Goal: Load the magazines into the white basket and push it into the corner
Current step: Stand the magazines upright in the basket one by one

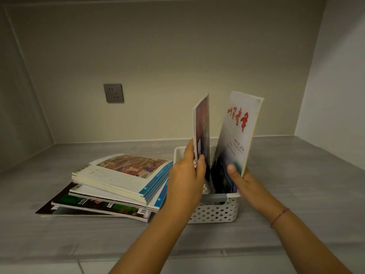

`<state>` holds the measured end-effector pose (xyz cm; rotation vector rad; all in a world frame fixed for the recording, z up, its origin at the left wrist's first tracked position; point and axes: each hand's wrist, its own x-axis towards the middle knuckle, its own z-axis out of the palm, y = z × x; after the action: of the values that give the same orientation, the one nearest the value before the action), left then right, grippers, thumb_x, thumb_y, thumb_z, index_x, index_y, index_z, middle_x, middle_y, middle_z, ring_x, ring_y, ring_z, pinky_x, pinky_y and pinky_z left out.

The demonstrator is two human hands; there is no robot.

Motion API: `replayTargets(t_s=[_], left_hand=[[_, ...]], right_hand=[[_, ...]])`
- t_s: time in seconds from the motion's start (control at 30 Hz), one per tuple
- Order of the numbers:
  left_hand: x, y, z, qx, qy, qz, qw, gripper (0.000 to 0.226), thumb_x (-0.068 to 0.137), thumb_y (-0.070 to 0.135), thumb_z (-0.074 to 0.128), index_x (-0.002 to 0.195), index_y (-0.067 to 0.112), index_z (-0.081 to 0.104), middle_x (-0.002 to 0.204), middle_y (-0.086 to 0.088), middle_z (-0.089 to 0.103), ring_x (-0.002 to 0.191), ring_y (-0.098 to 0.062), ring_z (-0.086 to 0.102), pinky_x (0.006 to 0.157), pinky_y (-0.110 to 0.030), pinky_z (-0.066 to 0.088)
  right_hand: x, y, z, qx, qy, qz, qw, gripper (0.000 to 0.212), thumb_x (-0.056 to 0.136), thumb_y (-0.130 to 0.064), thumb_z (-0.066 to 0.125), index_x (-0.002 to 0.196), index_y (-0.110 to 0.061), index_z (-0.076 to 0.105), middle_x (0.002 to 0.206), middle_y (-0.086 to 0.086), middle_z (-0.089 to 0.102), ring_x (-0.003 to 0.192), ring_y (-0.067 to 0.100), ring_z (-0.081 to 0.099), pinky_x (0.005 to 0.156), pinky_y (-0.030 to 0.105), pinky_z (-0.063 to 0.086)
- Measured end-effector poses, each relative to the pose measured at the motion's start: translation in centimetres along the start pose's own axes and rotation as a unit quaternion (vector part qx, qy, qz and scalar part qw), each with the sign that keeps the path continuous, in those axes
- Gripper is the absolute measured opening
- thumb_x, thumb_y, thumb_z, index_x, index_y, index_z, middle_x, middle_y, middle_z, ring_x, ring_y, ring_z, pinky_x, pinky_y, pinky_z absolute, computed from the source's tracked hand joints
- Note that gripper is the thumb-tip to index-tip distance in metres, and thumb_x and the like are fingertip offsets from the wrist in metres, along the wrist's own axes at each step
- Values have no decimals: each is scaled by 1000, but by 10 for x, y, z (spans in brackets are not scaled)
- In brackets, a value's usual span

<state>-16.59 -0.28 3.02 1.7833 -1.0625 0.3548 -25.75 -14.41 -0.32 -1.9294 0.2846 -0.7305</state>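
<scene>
White perforated plastic, the basket (215,213) sits on the grey worktop (296,175) right in front of you, near its middle and well apart from both back corners. Two magazines stand in it, their lower ends down inside the rim and their tops spread apart in a V. Your left hand (186,175) pinches the dark magazine (202,125) low on its near edge, thumb on the side facing you, and holds it nearly upright. Your right hand (243,180) grips the pale magazine (237,131), the one with red lettering, with the thumb pressed on the cover and the fingers behind; it tilts to the right. Both hands are just above the basket's rim, close to each other but not touching. Just left of the basket, touching or almost touching its wall, lies a loose stack (122,178) of more magazines, fanned unevenly, with a painted picture on the top cover and a black one at the bottom. A thin red cord (279,216) circles your right wrist. On the beige back wall, up and to the left, is a grey socket (113,93).
</scene>
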Motion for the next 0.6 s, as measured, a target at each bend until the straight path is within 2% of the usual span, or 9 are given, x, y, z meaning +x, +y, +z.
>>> replayTargets(t_s=[0.07, 0.13, 0.2, 0.23, 0.3, 0.37, 0.47, 0.6], left_hand=[[0, -1, 3, -74, -29, 3, 997, 34, 96, 35, 47, 129, 26, 50, 82, 6, 68, 58, -8, 63, 55, -24, 52], [1, -2, 7, -144, -66, -5, 987, 41, 94, 39, 50, 134, 27, 48, 100, 7, 69, 67, -4, 67, 66, -28, 58], [1, -3, 10, -164, -114, -8, 980, 53, 93, 44, 50, 143, 29, 38, 127, 7, 62, 93, -1, 66, 85, -28, 55], [1, -4, 11, -169, -138, -4, 976, 56, 93, 45, 49, 145, 32, 34, 136, 11, 55, 103, 2, 61, 92, -23, 51], [2, -4, 12, -179, -176, 1, 968, 58, 94, 45, 48, 147, 37, 27, 143, 18, 44, 112, 8, 54, 95, -14, 44], [5, -1, 13, -179, -203, -3, 963, 54, 95, 44, 45, 146, 39, 26, 148, 16, 37, 123, 2, 48, 99, -16, 40], [13, 4, 16, -226, -238, -31, 944, 47, 98, 41, 41, 144, 39, 32, 151, 14, 35, 132, -1, 38, 103, -14, 34], [18, 4, 21, -241, -263, -42, 933, 46, 99, 41, 37, 145, 38, 32, 151, 12, 35, 135, -4, 36, 110, -25, 35]], right_hand=[[-1, -2, 0, 0, -10, -4, 1000, 58, 64, -84, 39, 117, -66, 23, 124, -36, 39, 110, -27, 38, 82, -5, 36], [-2, -4, 0, -1, -16, -11, 1000, 56, 65, -84, 40, 116, -68, 24, 123, -39, 42, 111, -24, 39, 82, -3, 38], [-3, -6, 0, -4, -23, -19, 1000, 51, 66, -83, 41, 114, -73, 24, 116, -48, 44, 111, -26, 39, 81, -4, 36], [-4, -8, 0, -8, -27, -22, 999, 50, 67, -82, 41, 114, -75, 24, 115, -53, 42, 112, -26, 38, 82, -4, 35], [-5, -12, 1, -16, -32, -28, 999, 53, 68, -80, 43, 117, -74, 22, 117, -54, 39, 115, -24, 37, 84, -4, 35], [-5, -13, 2, -28, -35, -44, 998, 63, 70, -77, 46, 126, -66, 21, 127, -47, 37, 121, -19, 36, 89, 0, 36], [-2, -7, 2, -37, -43, -54, 997, 82, 70, -69, 55, 140, -44, 20, 139, -21, 40, 124, -7, 41, 98, 15, 41], [0, -2, 1, -37, -27, -39, 998, 72, 79, -54, 52, 142, -38, 20, 136, -15, 44, 121, -5, 45, 97, 20, 44]])
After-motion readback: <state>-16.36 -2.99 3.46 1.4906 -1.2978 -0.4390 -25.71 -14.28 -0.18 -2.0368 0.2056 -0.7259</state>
